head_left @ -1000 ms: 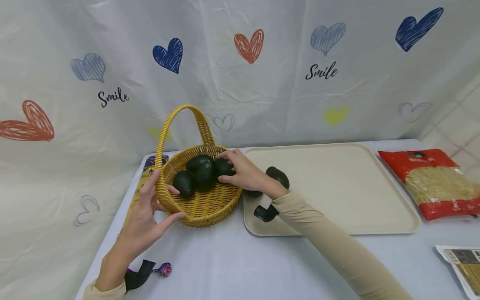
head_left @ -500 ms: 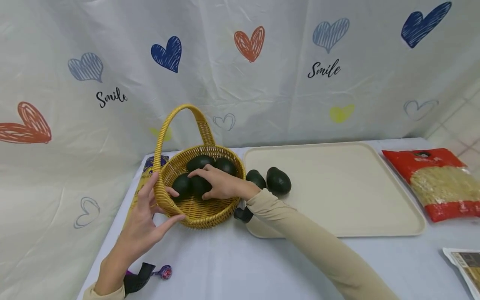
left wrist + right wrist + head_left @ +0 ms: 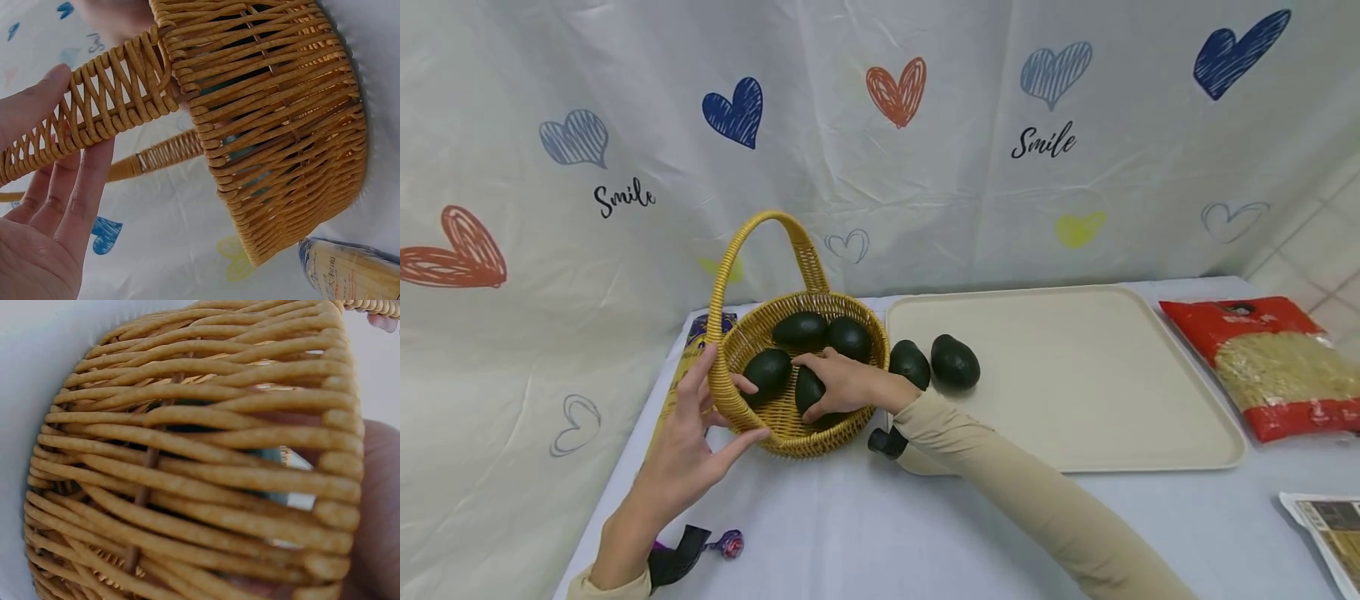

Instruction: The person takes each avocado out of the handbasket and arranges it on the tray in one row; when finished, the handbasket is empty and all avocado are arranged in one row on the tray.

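Observation:
A yellow wicker basket (image 3: 790, 442) with a tall handle (image 3: 721, 292) stands on the white cloth. My left hand (image 3: 681, 442) holds the handle low on its left side, thumb on one face and fingers on the other, as the left wrist view shows at the handle (image 3: 94, 103). Inside the basket, my right hand (image 3: 848, 385) grips a dark green avocado (image 3: 807, 389) at the front right. Three more avocados lie there: one at left (image 3: 767, 372), one at the back (image 3: 800, 330), one at back right (image 3: 850, 338). Basket weave mostly covers the right wrist view.
A beige tray (image 3: 1090, 383) lies right of the basket, with two avocados at its left end, a nearer one (image 3: 910, 363) and another (image 3: 955, 361). Beyond it is a red bag (image 3: 1277, 367); a flat packet (image 3: 1330, 537) lies lower right. A yellow package (image 3: 685, 358) lies behind the basket's left side.
My right hand has left the back right avocado and gone to the front one, which has shifted right and toward me. The left hand stays on the handle.

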`<move>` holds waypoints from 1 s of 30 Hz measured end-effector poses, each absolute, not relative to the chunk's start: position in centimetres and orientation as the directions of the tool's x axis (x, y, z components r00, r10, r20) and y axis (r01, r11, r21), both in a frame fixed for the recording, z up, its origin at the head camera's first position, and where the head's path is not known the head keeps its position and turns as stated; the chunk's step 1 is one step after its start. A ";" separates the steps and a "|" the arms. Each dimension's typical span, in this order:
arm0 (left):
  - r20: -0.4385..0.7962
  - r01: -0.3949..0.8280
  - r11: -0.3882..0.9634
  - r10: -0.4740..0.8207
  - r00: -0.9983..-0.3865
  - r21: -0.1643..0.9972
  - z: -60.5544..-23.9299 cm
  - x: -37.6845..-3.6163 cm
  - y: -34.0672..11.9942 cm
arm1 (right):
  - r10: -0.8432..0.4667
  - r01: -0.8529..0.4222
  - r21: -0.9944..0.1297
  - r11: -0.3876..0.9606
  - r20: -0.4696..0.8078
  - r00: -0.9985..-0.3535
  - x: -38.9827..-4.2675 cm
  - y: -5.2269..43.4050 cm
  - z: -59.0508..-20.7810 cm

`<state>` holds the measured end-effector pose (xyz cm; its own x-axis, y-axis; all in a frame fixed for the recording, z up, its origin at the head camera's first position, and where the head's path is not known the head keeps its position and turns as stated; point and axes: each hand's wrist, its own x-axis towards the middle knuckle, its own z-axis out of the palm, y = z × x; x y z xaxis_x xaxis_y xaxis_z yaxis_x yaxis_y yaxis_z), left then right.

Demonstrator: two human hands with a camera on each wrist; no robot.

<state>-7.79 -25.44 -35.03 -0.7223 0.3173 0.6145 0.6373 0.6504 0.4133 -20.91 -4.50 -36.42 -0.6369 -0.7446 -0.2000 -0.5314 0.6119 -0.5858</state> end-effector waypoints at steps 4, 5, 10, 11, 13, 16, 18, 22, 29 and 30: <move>0.606 0.632 0.652 0.318 -0.729 0.419 -35.1 -7.8 -25.5 | -0.663 -0.458 -0.563 0.688 -0.229 -0.713 -20.6 -4.8 -36.6; 0.605 0.633 0.650 0.319 -0.730 0.421 -35.1 -7.8 -25.5 | -0.652 -0.449 -0.562 0.695 -0.229 -0.723 -20.6 -4.9 -36.6; 0.610 0.645 0.635 0.326 -0.722 0.424 -35.1 -7.9 -25.5 | -0.656 -0.458 -0.577 0.676 -0.187 -0.732 -20.4 -5.0 -36.4; 0.610 0.645 0.634 0.325 -0.722 0.426 -35.1 -7.9 -25.5 | -0.661 -0.464 -0.587 0.664 -0.170 -0.731 -20.4 -4.9 -36.4; 0.609 0.643 0.635 0.323 -0.724 0.428 -35.1 -7.9 -25.6 | -0.671 -0.482 -0.612 0.627 -0.109 -0.734 -20.4 -4.5 -36.3; 0.610 0.644 0.631 0.320 -0.725 0.434 -35.2 -7.9 -25.5 | -0.668 -0.490 -0.671 0.556 -0.010 -0.744 -20.5 -3.1 -35.8; 0.615 0.652 0.620 0.323 -0.719 0.436 -35.4 -8.0 -25.4 | -0.654 -0.497 -0.706 0.504 0.063 -0.753 -20.6 -1.6 -35.0; 0.628 0.685 0.576 0.345 -0.698 0.445 -35.5 -8.2 -25.1 | -0.585 -0.481 -0.750 0.454 0.156 -0.796 -20.6 3.3 -32.8; 0.628 0.670 0.594 0.326 -0.706 0.445 -35.7 -8.2 -25.2 | -0.386 -0.323 -0.799 0.507 0.124 -0.914 -20.3 13.3 -30.2; 0.628 0.668 0.593 0.322 -0.709 0.450 -35.7 -8.2 -25.2 | -0.364 -0.298 -0.799 0.522 0.108 -0.925 -20.3 14.5 -30.2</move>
<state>-8.19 -25.21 -35.72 -0.7087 0.3218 0.6278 0.6677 0.5933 0.4497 -20.26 14.52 -30.22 -0.9252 -0.3639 0.1077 -0.2983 0.5218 -0.7992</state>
